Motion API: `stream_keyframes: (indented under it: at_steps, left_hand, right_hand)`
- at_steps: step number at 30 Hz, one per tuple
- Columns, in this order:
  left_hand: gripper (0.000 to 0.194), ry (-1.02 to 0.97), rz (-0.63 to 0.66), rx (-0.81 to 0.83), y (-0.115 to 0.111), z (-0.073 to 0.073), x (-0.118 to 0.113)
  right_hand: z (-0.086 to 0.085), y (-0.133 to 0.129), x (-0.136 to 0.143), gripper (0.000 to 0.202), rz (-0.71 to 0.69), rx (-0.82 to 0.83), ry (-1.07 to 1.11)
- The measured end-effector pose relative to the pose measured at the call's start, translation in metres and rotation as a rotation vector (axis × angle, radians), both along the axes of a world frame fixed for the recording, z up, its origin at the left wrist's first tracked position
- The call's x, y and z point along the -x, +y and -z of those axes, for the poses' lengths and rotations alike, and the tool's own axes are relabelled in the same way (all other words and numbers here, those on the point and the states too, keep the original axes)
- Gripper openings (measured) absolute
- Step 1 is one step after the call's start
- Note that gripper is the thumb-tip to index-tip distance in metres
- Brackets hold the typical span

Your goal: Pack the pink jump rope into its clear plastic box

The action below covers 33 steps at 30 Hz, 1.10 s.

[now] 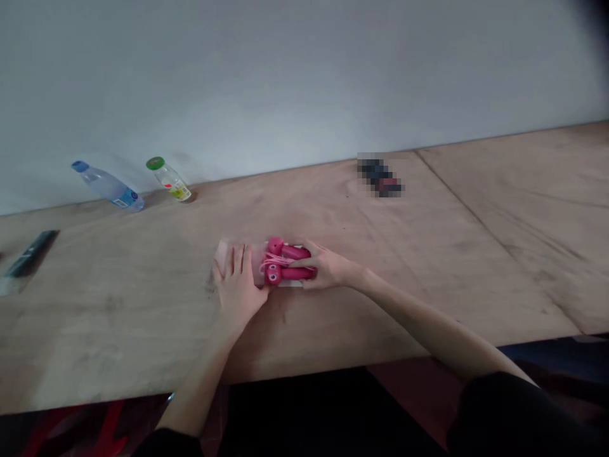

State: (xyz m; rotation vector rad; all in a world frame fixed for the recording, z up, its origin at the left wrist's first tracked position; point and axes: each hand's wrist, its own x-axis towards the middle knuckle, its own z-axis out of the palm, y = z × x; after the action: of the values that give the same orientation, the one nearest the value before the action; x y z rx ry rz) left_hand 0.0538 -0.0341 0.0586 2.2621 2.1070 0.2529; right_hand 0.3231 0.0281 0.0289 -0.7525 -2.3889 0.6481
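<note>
A pink jump rope [288, 273] lies on the wooden table in front of me. Its two handles have round ends, one showing cartoon eyes, and its cord is bundled between them. Pale, partly see-through packaging [258, 257] is around or under the rope; I cannot tell which. My left hand [238, 279] rests over the left part of the packaging with its fingers spread. At the other end, my right hand [326, 265] curls round the handle ends, thumb and fingers on both sides. Its palm hides the tips of the handles.
Near the wall stand a clear plastic bottle [111, 188] with a blue cap and a glass jar [174, 183] with a green lid. A dark, flat object [33, 252] lies at the far left. A pixelated dark item [380, 178] is at the back right. The table's [143, 330] front edge runs below my forearms.
</note>
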Motion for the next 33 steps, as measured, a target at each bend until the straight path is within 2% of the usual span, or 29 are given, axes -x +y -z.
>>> stream_keyframes:
  at_steps: [4,7,10,13,14,16,18,21,23,27,30,33]
  left_hand:
    - [0.094,0.002,0.031,0.025,0.013,-0.004,0.014]
    - [0.094,0.057,0.070,0.084,0.033,-0.009,0.041]
    - [0.098,0.133,0.080,0.135,0.058,-0.013,0.082]
    - [0.077,0.216,0.061,0.117,0.079,-0.018,0.123]
    - [0.069,0.240,0.046,0.075,0.083,-0.020,0.133]
    - [0.066,0.251,0.003,-0.013,0.087,-0.025,0.144]
    - [0.068,0.204,-0.013,-0.092,0.085,-0.027,0.138]
    - [0.055,0.044,0.035,-0.193,0.076,-0.024,0.104]
    - [0.041,-0.106,0.089,-0.220,0.068,-0.016,0.073]
    - [0.033,-0.391,0.231,-0.205,0.053,0.007,0.021]
    - [0.037,-0.537,0.199,-0.177,0.048,0.025,0.002]
    - [0.034,-0.660,0.151,-0.187,0.051,0.037,-0.002]
  right_hand:
    - [0.002,-0.017,-0.038,0.056,0.078,0.048,-0.024]
    - [0.008,-0.032,-0.051,0.058,0.171,0.054,-0.011]
    - [0.015,-0.046,-0.046,0.059,0.274,0.034,-0.005]
    - [0.020,-0.057,-0.032,0.062,0.368,0.004,0.033]
    - [0.020,-0.060,-0.026,0.062,0.394,-0.001,0.047]
    - [0.019,-0.064,-0.016,0.062,0.438,-0.001,0.054]
    - [0.017,-0.066,-0.006,0.064,0.466,0.005,0.044]
    - [0.017,-0.062,0.009,0.070,0.507,0.001,0.058]
    - [0.018,-0.055,0.021,0.069,0.554,0.010,0.057]
    - [0.020,-0.043,0.046,0.061,0.591,0.023,0.015]
    - [0.020,-0.040,0.061,0.062,0.569,0.026,0.045]
    - [0.021,-0.040,0.068,0.057,0.585,0.072,0.147]
